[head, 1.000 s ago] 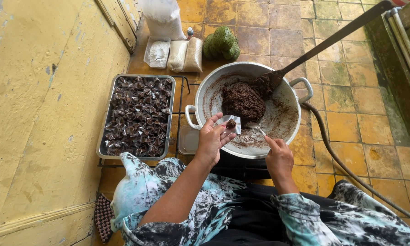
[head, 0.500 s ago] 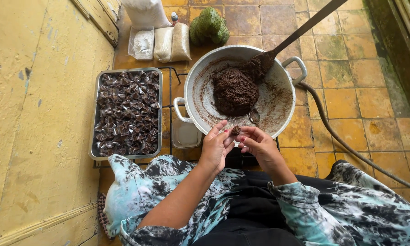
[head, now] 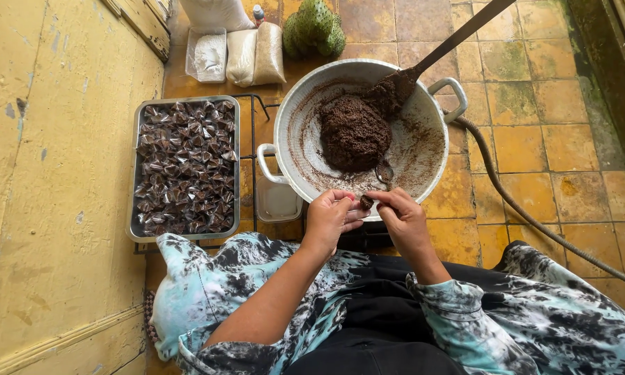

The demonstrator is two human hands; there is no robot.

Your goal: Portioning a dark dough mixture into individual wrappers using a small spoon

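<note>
both hands meet just over the near rim of the big pale pan [head: 437, 146]. the left hand [head: 330, 219] is curled, fingers bent inward, cradling a small clear wrapper whose edge barely shows at the fingertips. the right hand [head: 401, 215] pinches narrow, thumb and forefinger closed on a small dark lump [head: 366, 202] of the brown paste, held right between the two hands and touching both. whether the lump already sits inside the wrapper i cannot tell (it is too small here).

in the pan lies a mound of dark brown paste [head: 354, 132], with smears across the pale inside wall. a long-handled ladle [head: 437, 48] leans in from the upper right, its bowl buried at the edge of the mound. a small spoon [head: 384, 171] rests in the pan just beyond the hands.

to the left, on a wire rack, stands a rectangular metal tray [head: 133, 167] packed with small wrapped dark pieces [head: 184, 167]. beyond it are clear bags of white powder [head: 246, 55] and a green bumpy fruit [head: 314, 28]. a grey hose [head: 521, 208] runs across the orange tile floor on the right, near the pan's far handle.
</note>
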